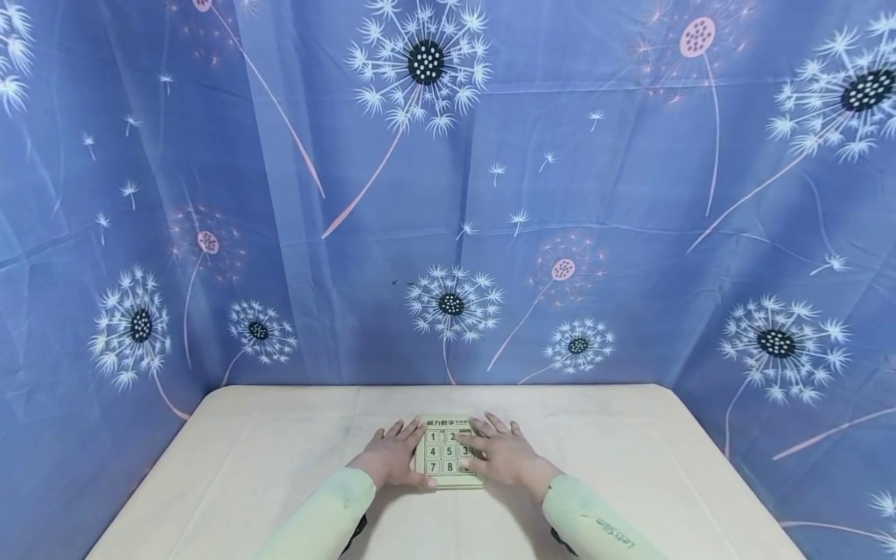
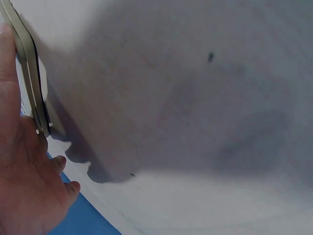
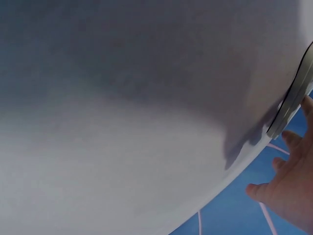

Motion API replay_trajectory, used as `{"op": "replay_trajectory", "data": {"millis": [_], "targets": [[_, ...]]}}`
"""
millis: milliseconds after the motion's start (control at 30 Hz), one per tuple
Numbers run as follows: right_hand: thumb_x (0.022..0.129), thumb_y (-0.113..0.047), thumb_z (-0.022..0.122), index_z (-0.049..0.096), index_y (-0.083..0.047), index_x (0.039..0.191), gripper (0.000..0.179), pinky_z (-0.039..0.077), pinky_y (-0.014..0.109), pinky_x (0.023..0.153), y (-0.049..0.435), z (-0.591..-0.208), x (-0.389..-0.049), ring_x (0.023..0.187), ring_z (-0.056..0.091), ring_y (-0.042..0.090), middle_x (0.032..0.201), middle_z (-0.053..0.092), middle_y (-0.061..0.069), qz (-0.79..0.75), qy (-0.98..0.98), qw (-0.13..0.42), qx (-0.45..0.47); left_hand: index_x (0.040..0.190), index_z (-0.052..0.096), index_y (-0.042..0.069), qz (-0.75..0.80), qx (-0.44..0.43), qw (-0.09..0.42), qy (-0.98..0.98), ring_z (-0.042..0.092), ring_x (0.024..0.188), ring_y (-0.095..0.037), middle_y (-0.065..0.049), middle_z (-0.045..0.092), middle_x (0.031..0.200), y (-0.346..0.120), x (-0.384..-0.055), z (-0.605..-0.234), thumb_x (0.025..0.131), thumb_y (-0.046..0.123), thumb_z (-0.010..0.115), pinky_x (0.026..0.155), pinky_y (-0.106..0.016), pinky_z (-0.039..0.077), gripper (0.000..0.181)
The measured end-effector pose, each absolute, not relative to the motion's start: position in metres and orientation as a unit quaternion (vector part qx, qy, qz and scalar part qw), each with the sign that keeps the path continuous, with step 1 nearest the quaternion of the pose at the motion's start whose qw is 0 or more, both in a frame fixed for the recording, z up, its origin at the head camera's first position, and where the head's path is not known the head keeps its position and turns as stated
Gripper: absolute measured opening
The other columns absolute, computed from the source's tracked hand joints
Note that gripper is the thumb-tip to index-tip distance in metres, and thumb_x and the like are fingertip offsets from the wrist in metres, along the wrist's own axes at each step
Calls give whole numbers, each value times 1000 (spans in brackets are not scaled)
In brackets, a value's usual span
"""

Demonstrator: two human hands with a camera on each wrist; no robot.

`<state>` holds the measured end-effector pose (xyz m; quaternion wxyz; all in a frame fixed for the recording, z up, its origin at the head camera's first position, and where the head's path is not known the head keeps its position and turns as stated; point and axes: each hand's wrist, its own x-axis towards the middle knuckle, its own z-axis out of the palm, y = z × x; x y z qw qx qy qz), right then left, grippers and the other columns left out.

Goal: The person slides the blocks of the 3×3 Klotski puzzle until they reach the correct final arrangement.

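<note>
A pale green number slide puzzle (image 1: 442,480) lies flat on the table, its tiles marked with black digits. My left hand (image 1: 394,456) holds it by the left side, thumb at the near corner and forefinger along the upper edge. In the left wrist view, the puzzle's edge (image 2: 30,73) shows beside that hand (image 2: 29,181). My right hand (image 1: 509,455) reaches over the right column, fingers spread, with fingertips on or just above the tiles. It covers part of that column, including the lower right digit. The right wrist view catches the puzzle's side (image 3: 293,95) near my right hand (image 3: 293,186).
The cream table (image 1: 280,435) has rounded far corners. A blue curtain (image 1: 392,202) with dandelion prints hangs behind it and along both sides. Light green sleeves (image 1: 325,513) cover both forearms.
</note>
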<state>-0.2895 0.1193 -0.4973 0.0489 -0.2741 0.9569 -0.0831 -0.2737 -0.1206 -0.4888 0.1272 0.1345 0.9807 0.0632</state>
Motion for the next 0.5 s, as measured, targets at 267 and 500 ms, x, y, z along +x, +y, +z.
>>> {"op": "replay_trajectory", "data": {"millis": [267, 500], "targets": [[100, -60, 51, 54, -30, 149, 58, 24, 74, 122, 115, -497, -289, 157, 27, 40, 167, 37, 6, -84, 957, 49, -273, 161, 33, 14, 64, 134, 129, 980, 29, 158, -33, -3, 29, 171, -121, -274, -489, 80, 70, 73, 129, -55, 27, 106], [99, -59, 53, 54, -28, 149, 58, 25, 74, 121, 113, -493, -287, 156, 28, 41, 166, 38, 7, -79, 956, 52, -276, 161, 34, 14, 66, 132, 130, 980, 30, 158, -32, -3, 29, 171, -120, -272, -486, 81, 68, 74, 129, -54, 27, 104]]}}
